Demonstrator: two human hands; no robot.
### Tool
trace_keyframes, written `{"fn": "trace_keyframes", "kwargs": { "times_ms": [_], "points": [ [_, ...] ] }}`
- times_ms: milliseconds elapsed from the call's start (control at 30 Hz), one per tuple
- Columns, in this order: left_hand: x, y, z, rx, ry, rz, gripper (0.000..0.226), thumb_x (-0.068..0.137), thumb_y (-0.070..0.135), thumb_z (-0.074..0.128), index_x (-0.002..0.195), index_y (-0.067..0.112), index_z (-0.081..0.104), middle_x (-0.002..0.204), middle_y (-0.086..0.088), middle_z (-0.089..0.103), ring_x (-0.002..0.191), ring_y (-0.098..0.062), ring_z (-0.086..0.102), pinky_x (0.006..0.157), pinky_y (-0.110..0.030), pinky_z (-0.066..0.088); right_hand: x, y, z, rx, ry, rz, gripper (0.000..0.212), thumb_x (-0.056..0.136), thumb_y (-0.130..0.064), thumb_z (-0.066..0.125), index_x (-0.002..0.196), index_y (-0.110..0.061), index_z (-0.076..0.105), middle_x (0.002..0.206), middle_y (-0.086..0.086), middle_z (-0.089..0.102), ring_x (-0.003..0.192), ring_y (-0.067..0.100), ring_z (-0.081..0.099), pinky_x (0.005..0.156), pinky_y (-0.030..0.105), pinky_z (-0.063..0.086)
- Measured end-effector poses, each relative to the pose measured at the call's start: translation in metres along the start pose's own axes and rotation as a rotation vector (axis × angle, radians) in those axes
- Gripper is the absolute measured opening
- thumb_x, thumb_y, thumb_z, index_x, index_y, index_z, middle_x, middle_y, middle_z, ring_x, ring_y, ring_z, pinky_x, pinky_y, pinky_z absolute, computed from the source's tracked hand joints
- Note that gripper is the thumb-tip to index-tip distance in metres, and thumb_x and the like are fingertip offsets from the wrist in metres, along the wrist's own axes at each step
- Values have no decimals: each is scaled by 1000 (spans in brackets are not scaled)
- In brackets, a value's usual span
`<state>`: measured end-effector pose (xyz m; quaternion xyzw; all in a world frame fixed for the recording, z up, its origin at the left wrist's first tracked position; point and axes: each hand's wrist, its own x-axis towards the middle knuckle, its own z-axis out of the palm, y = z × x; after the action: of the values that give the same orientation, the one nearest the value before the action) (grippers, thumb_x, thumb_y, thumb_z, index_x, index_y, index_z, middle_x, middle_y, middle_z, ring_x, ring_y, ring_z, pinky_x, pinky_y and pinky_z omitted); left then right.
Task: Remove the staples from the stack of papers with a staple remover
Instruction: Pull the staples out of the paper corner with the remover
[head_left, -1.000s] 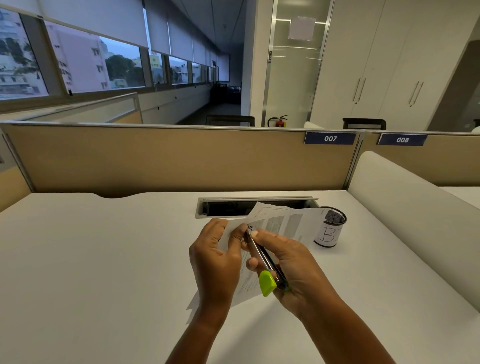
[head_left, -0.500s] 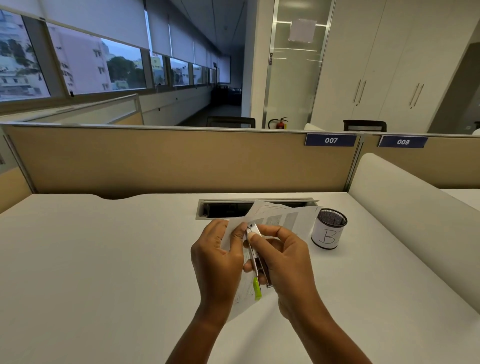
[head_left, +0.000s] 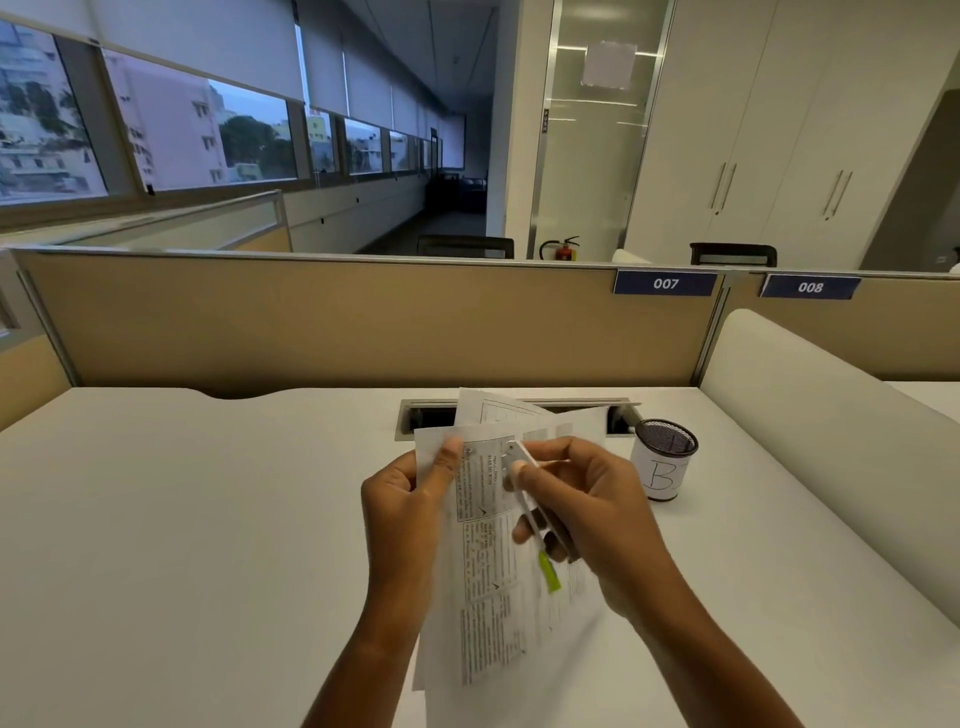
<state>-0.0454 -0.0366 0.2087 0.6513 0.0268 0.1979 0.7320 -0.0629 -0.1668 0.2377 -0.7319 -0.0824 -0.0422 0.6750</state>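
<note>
A stack of printed papers (head_left: 488, 587) is held up above the white desk (head_left: 182, 545), its sheets fanned apart at the top. My left hand (head_left: 405, 509) pinches the stack's left edge near the top, thumb on the front sheet. My right hand (head_left: 592, 509) grips a slim metal staple remover (head_left: 524, 493) with a lime-green tail end. Its metal tip lies on the top sheet near the upper left corner, just right of my left thumb. I cannot make out a staple.
A black mesh cup (head_left: 662, 460) with a white label marked "B" stands to the right of the papers. Behind them a cable slot (head_left: 431, 415) is cut into the desk, in front of the tan partition (head_left: 363, 322). A white rounded divider (head_left: 831, 441) borders the right side.
The papers have been lifted and turned more upright, showing the printed front. My right hand rotated the staple remover so its green end points down, and the tip moved onto the sheet's top.
</note>
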Motion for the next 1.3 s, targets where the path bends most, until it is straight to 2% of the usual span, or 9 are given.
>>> {"fn": "trace_keyframes", "kwargs": {
  "times_ms": [133, 267, 367, 500, 800, 933, 1100, 1200, 1300],
  "points": [
    [-4, 1, 6, -8, -34, -36, 24, 80, 30, 54, 58, 25, 62, 46, 18, 66, 45, -6, 63, 38, -14, 49, -1, -5, 5, -30, -89, 41, 5, 84, -18, 60, 81, -14, 61, 55, -10, 72, 44, 9, 65, 36, 13, 44],
    [-6, 2, 9, 24, -25, -10, 24, 80, 30, 54, 57, 26, 59, 43, 22, 63, 44, -4, 62, 37, -10, 47, -1, -8, 5, -57, -96, 72, 5, 84, -18, 61, 82, -13, 62, 51, -11, 70, 43, 10, 65, 36, 13, 44],
    [-7, 1, 8, 41, -11, -1, 23, 79, 30, 56, 57, 26, 59, 41, 18, 62, 43, -12, 61, 38, -10, 48, -2, -8, 4, -80, -74, 67, 10, 84, -17, 61, 88, -8, 62, 53, -9, 71, 43, 11, 65, 35, 14, 43],
    [-9, 2, 8, 34, -15, 9, 22, 79, 29, 56, 58, 27, 59, 56, 9, 63, 48, -15, 61, 38, -10, 48, -1, -8, 3, -109, -40, 57, 12, 85, -17, 59, 90, -6, 60, 66, -3, 71, 44, 11, 65, 36, 15, 44],
    [-12, 6, 9, 53, -33, 25, 17, 78, 31, 54, 62, 27, 58, 63, 4, 63, 57, -19, 62, 48, -24, 52, 0, -6, -4, 3, -62, 66, 7, 82, -16, 61, 86, -12, 65, 55, -7, 72, 42, 10, 64, 34, 14, 43],
    [-12, 7, 9, 42, -47, -4, 19, 79, 31, 53, 62, 26, 58, 62, 3, 63, 56, -20, 62, 46, -22, 53, 5, -6, -11, 42, -108, 68, 9, 79, -18, 63, 85, -16, 69, 58, -4, 73, 43, 9, 64, 35, 14, 45],
    [-13, 7, 9, 16, -95, -39, 19, 78, 30, 55, 61, 24, 60, 59, 3, 64, 53, -19, 62, 40, -16, 52, 10, -3, -19, 95, -170, 104, 31, 65, -27, 66, 91, -10, 71, 70, 5, 75, 46, 14, 64, 43, 21, 51],
    [-9, 11, -1, -107, -91, -110, 19, 72, 33, 57, 59, 19, 62, 48, 7, 67, 48, -12, 64, 41, -19, 52, 18, 0, -34, 79, 43, 87, 18, 77, -9, 64, 93, 0, 68, 63, 7, 71, 39, 11, 61, 34, 14, 41],
    [1, 13, -15, -114, -43, -81, 22, 75, 32, 55, 58, 20, 62, 49, 13, 68, 49, -9, 63, 43, -19, 51, 19, 3, -60, 143, 228, 91, 15, 83, -8, 59, 94, -4, 68, 70, 9, 71, 45, 14, 62, 48, 23, 49]
  ]
}}
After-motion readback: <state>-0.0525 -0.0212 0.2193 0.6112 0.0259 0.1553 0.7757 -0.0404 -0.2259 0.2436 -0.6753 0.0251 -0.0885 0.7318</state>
